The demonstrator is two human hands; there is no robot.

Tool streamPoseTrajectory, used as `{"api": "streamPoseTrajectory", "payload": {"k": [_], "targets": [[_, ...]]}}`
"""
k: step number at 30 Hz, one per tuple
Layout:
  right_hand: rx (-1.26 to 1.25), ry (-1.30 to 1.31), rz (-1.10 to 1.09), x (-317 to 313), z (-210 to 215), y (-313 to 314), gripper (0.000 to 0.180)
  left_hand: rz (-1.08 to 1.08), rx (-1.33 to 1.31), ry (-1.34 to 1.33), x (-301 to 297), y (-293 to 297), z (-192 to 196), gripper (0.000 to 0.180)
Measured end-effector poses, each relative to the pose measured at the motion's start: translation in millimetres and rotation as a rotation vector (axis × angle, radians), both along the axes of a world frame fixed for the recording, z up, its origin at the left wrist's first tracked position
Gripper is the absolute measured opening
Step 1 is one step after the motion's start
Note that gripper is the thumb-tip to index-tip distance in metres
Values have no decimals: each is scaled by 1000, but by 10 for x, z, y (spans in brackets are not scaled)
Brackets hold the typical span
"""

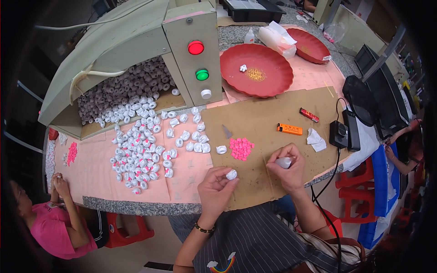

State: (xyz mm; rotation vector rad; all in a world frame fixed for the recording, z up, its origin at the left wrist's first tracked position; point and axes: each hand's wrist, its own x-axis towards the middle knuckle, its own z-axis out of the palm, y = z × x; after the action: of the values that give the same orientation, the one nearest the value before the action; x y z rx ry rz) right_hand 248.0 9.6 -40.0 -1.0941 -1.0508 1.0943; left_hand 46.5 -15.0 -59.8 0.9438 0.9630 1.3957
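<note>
My left hand (215, 191) pinches a small white wrapped piece (231, 174) between thumb and fingers, above the brown board (259, 182). To its right, my right hand (292, 174) is closed around a small whitish translucent squeeze bottle (283, 162), partly hidden by the fingers. Just beyond the hands lies a pile of bright pink bits (241, 149). One white piece (221, 149) sits beside that pile, with a grey pointed blade (226, 132) behind it. Many more white pieces (136, 154), some with pink spots, cover the pink paper at left.
A grey machine (190, 59) with a bin of white pieces stands at far left. Red trays (277, 77) lie at the back. An orange lighter (290, 129), red battery-like cylinder (309, 114), crumpled tissue (316, 140) and cabled black device (338, 133) lie right. A co-worker (59, 223) sits left.
</note>
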Motion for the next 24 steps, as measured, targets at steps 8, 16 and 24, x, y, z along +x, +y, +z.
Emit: {"api": "streamPoseTrajectory", "payload": {"k": [8,16,24], "targets": [[336,-757,93,-18,0,379,14,-15,-10,8,-17,0,25,30],[388,-1009,61,-127,25,478,16,-30,-100,26,-38,-3,23,28],[479,-1115,65,-149,81,393,15,-38,-99,-36,-52,-15,-2,29]]}}
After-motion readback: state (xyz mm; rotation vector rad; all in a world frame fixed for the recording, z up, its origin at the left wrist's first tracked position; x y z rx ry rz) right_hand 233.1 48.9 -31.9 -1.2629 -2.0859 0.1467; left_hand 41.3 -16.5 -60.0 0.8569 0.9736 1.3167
